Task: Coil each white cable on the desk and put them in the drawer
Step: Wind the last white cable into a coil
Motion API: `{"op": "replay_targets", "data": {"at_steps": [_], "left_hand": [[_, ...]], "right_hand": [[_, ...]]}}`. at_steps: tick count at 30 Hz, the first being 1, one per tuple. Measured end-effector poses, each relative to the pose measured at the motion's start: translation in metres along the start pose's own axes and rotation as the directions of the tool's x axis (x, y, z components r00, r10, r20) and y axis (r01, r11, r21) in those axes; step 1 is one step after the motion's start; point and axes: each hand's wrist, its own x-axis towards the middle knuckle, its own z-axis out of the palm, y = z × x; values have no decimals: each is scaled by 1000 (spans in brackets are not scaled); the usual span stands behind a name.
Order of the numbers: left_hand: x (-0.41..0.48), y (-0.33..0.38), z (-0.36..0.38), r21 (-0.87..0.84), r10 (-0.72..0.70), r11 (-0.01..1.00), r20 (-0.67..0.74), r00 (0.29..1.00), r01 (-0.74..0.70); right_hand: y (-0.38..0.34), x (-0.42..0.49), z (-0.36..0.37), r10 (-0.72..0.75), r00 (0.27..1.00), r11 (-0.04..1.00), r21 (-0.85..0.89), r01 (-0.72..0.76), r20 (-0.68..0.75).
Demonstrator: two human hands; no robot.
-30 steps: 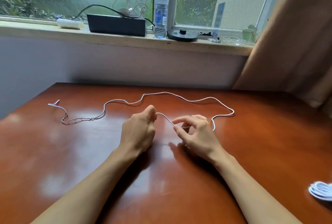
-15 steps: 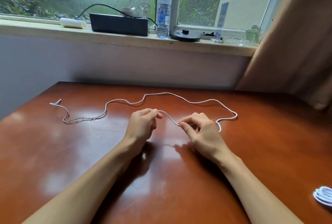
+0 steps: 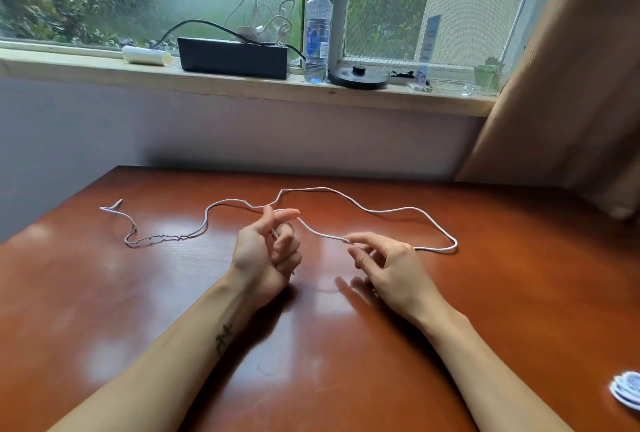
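A long white cable [image 3: 388, 210] lies in loose bends across the far half of the reddish wooden desk [image 3: 104, 310]. Its left end [image 3: 114, 206] is a plug, beside a twisted stretch. My left hand [image 3: 266, 255] is turned palm up, and the cable's near end runs between its thumb and curled fingers. My right hand [image 3: 384, 265] pinches the cable between thumb and forefinger a short way to the right. Between the two hands the cable hangs just above the desk. A coiled white cable [image 3: 627, 393] lies at the desk's right edge. No drawer is in view.
A windowsill behind the desk carries a black box [image 3: 233, 57] with wires, a water bottle [image 3: 317, 33], a white roll [image 3: 147, 55], a black disc [image 3: 356, 77] and a small green pot [image 3: 486, 73]. A brown curtain [image 3: 571, 68] hangs at the right.
My left hand has rolled palm up with the cable end still in it, and my right hand has slid right along the cable. The gap between them has widened.
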Motion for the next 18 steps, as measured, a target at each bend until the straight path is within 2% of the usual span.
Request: {"op": "replay_targets", "data": {"at_steps": [2,4,6,12,18], "left_hand": [[1,3,-2,-64,9,998,-17,1000,-10],[1,5,-3,-115,11,993,-10,1000,-12],[0,5,-3,-153,2,988,6,1000,-1],[-6,5,4,-221,-62,973,50,997,72],[-5,4,4,-250,-63,965,69,996,78]], "right_hand": [[1,1,-1,-25,999,997,-69,27,30],[-1,0,-2,-127,992,964,-233,129,23],[-4,0,-1,-201,980,926,-324,193,9],[-4,-1,9,-261,948,864,-396,313,180],[-12,-2,13,-311,916,879,-290,379,254]]}}
